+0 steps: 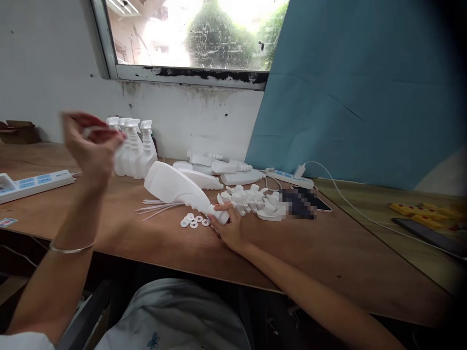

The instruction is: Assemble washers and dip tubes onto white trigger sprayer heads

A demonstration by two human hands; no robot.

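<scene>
My right hand [231, 231] is closed around the neck end of a white spray bottle [175, 183]. The bottle tilts, its broad base up to the left and its neck down in my fingers. Whether a sprayer head sits on that neck is hard to make out. My left hand [89, 146] is raised at the left, smeared by motion, with its fingers curved and a gap between thumb and fingers; nothing shows in it. White ring washers [189, 220] lie just left of my right hand. Beyond it is a heap of white trigger sprayer heads [244, 198].
Several upright spray bottles [134, 150] with heads stand at the back left. Bottles without heads [233, 170] lie by the wall. Thin white tubes [156, 206] lie mid-table. Power strips [40, 183] and a phone [317, 199] are on the table, with a cable running right.
</scene>
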